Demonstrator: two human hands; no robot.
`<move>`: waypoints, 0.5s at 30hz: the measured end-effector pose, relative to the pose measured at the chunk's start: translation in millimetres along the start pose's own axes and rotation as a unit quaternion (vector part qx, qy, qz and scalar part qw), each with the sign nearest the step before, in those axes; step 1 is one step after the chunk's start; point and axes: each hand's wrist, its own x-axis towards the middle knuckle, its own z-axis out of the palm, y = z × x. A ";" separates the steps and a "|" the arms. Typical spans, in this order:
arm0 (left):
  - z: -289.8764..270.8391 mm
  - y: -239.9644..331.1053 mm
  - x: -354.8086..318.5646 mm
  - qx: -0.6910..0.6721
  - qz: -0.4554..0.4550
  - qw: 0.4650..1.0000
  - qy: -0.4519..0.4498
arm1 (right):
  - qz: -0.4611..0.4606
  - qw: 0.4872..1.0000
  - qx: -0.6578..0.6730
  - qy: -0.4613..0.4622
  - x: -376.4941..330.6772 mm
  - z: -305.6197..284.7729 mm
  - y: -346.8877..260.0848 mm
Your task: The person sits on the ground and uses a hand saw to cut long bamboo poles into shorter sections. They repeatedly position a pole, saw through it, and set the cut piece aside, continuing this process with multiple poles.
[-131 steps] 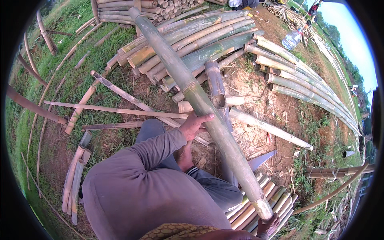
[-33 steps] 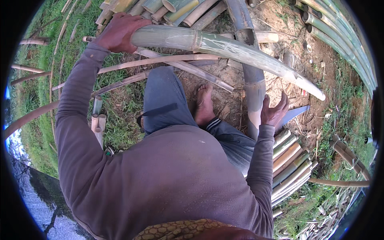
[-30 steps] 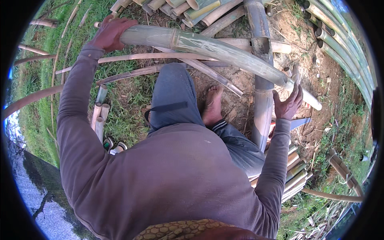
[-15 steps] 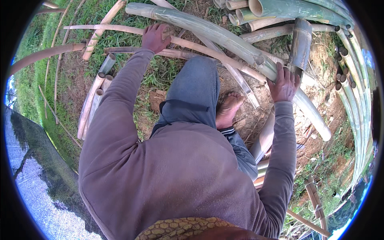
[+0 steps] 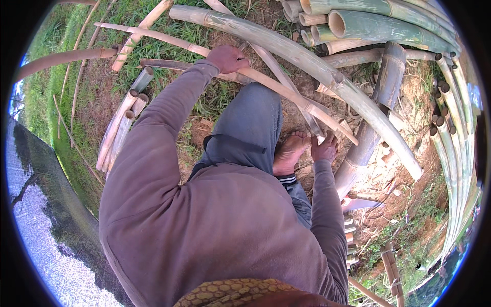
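Observation:
My left hand (image 5: pixel 227 59) is closed around a thin, pale bamboo pole (image 5: pixel 279 89), which slants from the far left toward my right side. The pole's near end lies just above my right hand (image 5: pixel 324 147), whose fingers are loosely apart beside the tip of a flat split-bamboo strip (image 5: pixel 279 71). Whether those fingers touch the strip cannot be made out. Beyond the pole, a thick green-grey bamboo stem (image 5: pixel 286 48) curves across from upper left to lower right, resting over a dark, thick bamboo piece (image 5: pixel 353 161).
Cut bamboo stems (image 5: pixel 368 23) are piled at the far right, with long thin poles (image 5: pixel 455 133) along the right edge. Short bamboo lengths (image 5: pixel 120 133) lie left of my arm. A saw-like blade (image 5: pixel 362 204) rests right of my forearm. My bare foot (image 5: pixel 290 151) is between my hands.
My right hand has left the thick bamboo stem and come nearer, toward my foot. My left hand has slid right along the thin pole, and that pole has shifted right.

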 end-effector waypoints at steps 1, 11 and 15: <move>-5.8 -5.5 0.6 -0.004 0.030 0.995 -0.096 | -0.015 1.000 0.010 0.008 -7.0 29.2 28.9; 17.9 2.4 43.2 -0.612 -0.291 0.715 0.171 | -0.088 0.939 0.251 -0.220 33.8 -6.8 53.6; 31.2 23.9 88.6 -0.781 -0.267 0.471 0.312 | -0.040 0.969 0.173 -0.174 15.6 64.5 79.9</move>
